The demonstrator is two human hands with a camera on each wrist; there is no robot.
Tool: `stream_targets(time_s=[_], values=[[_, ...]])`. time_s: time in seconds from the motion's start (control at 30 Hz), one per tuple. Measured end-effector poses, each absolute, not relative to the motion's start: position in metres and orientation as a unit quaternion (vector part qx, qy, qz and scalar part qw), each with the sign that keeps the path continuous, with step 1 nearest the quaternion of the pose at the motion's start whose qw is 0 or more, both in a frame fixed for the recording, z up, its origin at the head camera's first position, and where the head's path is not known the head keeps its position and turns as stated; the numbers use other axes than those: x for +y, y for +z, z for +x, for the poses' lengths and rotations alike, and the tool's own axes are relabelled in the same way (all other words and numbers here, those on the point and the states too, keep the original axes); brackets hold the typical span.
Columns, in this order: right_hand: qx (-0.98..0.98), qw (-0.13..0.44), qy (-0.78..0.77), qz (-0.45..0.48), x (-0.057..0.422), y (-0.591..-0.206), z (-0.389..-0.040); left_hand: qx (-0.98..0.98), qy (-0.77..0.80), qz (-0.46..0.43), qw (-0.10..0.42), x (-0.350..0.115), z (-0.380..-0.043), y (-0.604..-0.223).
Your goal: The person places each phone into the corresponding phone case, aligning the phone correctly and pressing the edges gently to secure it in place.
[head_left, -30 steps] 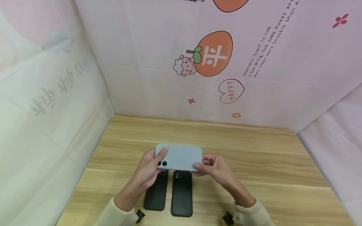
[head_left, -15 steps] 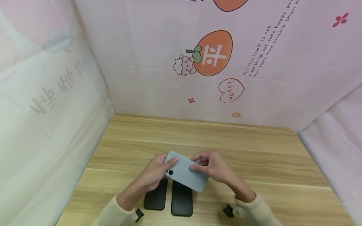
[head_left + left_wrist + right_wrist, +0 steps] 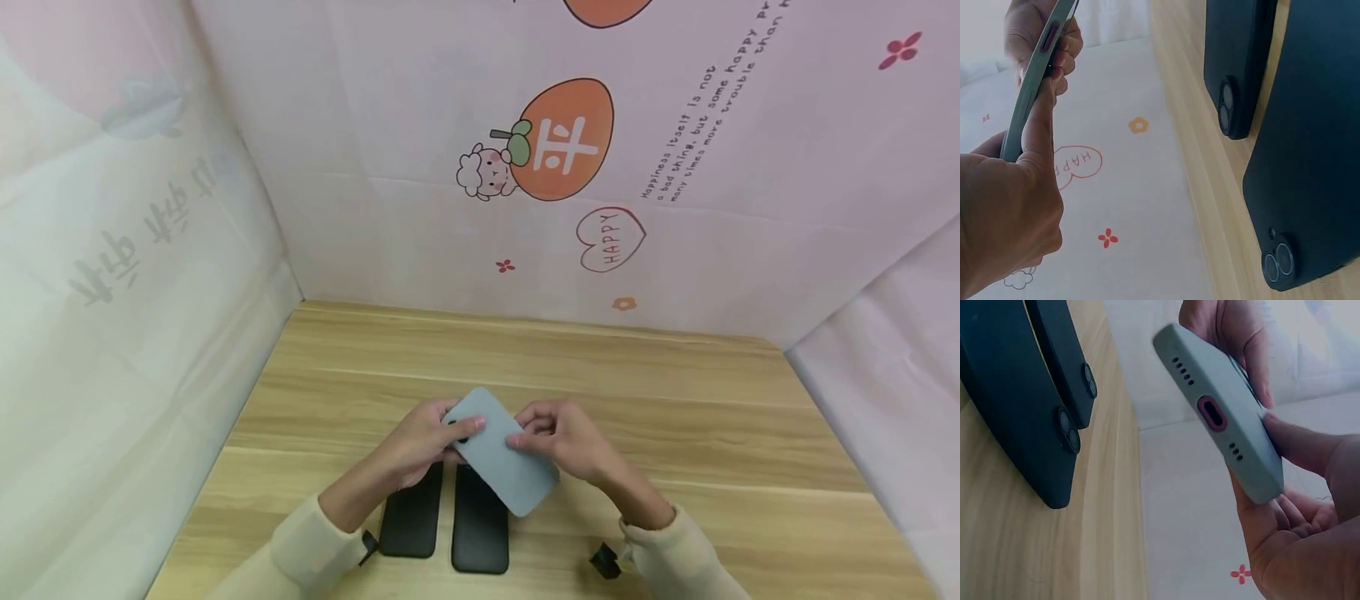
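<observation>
Both hands hold up a phone in a pale grey-green case [image 3: 504,468], tilted over the table with its back toward the head camera. My left hand [image 3: 422,439] grips the camera end, thumb across the back beside the dark lenses. At the long edge on the other side, my right hand [image 3: 567,440] pinches the phone, its thumb on the back and fingers curled beneath. The right wrist view shows the case's bottom end, with a pink-rimmed port opening [image 3: 1212,414] between two rows of small holes. The phone's screen side is mostly hidden.
Two black phones lie side by side on the wooden table [image 3: 675,433]: one at left [image 3: 410,518], one at right [image 3: 480,533], partly covered by the held phone in the head view. A printed cloth [image 3: 420,225] hangs behind, with more cloth at both sides.
The phone has turned from lying level across the view to a steep slant, its camera end up and its bottom end down right. The right hand has shifted from the bottom end to the long edge.
</observation>
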State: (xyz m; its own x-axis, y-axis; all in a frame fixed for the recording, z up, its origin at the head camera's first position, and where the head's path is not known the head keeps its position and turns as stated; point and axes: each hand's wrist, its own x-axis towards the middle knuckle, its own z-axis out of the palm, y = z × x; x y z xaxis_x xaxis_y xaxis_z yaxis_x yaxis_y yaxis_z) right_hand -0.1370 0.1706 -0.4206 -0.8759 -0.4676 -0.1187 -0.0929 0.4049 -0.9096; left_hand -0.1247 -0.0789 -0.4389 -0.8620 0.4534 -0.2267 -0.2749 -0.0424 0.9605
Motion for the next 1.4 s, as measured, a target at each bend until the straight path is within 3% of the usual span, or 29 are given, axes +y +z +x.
stream_targets(time_s=[0.17, 0.4, 0.9, 1.4], values=[[0.788, 0.191, -0.577, -0.094, 0.171, -0.424, -0.141, 0.637, 0.730, 0.063, 0.238, -0.079, -0.137, -0.438], [0.760, 0.164, -0.629, -0.026, 0.165, -0.434, -0.152, 0.661, 0.701, 0.070, 0.257, -0.079, -0.156, -0.442], [0.775, 0.204, -0.596, -0.050, 0.150, -0.461, -0.202, 0.745, 0.620, 0.050, 0.242, -0.094, -0.213, -0.468], [0.812, 0.199, -0.549, -0.013, 0.131, -0.494, -0.223, 0.758, 0.599, 0.004, 0.259, -0.097, -0.231, -0.498]])
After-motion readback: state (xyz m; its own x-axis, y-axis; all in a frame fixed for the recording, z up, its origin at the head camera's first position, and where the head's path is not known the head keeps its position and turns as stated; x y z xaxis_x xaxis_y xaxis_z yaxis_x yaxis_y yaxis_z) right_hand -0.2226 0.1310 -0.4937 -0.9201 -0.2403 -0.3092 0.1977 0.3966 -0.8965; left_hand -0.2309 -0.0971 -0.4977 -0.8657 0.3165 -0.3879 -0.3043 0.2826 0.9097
